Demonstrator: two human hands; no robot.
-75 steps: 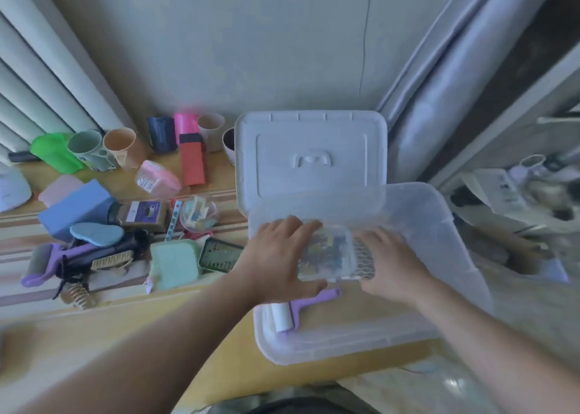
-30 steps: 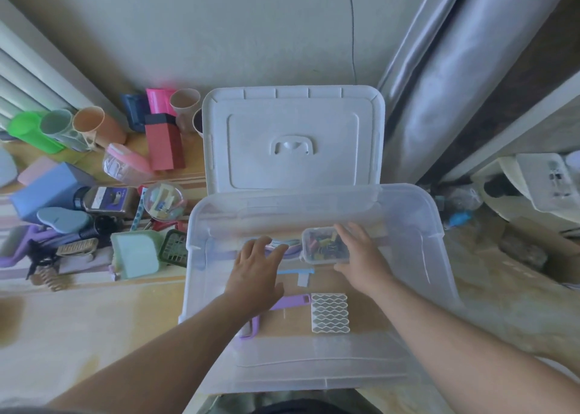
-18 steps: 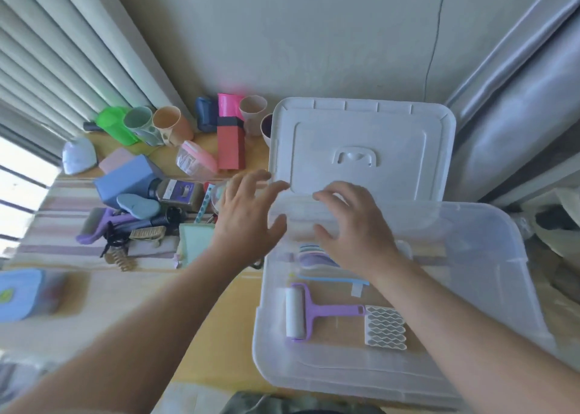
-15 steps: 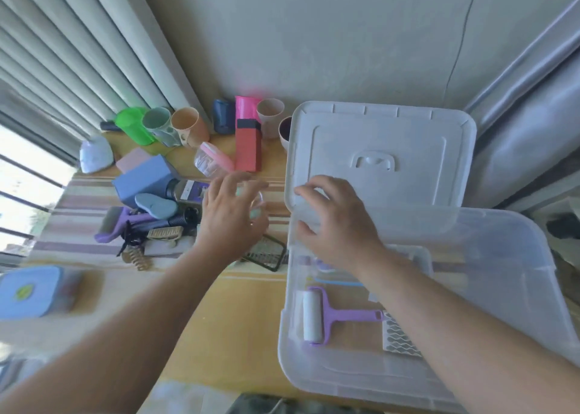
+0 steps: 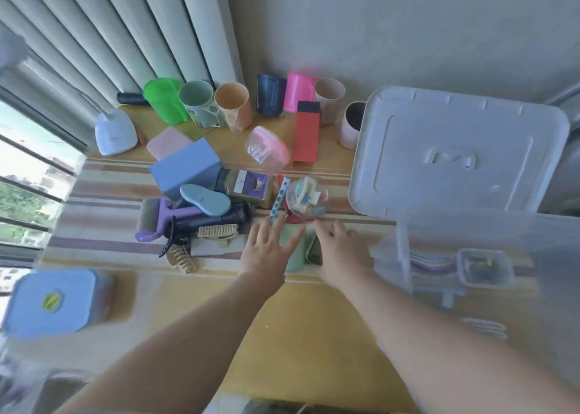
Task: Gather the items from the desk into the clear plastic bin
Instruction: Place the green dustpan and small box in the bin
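The clear plastic bin [image 5: 405, 250] sits at the right of the frame, middle to lower right, see-through and kinda blurry, with its white lid [image 5: 455, 150] propped up behind it in the upper right. Through the wall you can make out a small clear box [image 5: 485, 267] full of little colourful bits and some pastel stuff next to it.

Just left of the bin, both hands are over a mint green item [image 5: 295, 250] lying on the striped cloth [image 5: 103, 212] at centre frame. The left hand [image 5: 268, 250] has its fingers straight and spread, lying flat over the green thing's left side, not gripping anything. The right hand [image 5: 340, 250] is at its right edge with fingers loosely stretched forward, nothing clenched; honestly can't tell if it's actually touching or just above it.

Right past the fingertips there's a clear round dome [image 5: 306, 198] with clips inside. To the left is the main pile: blue box [image 5: 185, 167], purple lint roller [image 5: 157, 219], black hairbrush [image 5: 213, 220], beige claw clip [image 5: 182, 261]. Along the wall at the top sit cups, a green one [image 5: 164, 99] to the left, plus a red box [image 5: 306, 131] and a pink case [image 5: 270, 150]. A blue lidded container [image 5: 56, 303] is off at lower left, and a white lamp base [image 5: 114, 132] stands by the window in the upper left.
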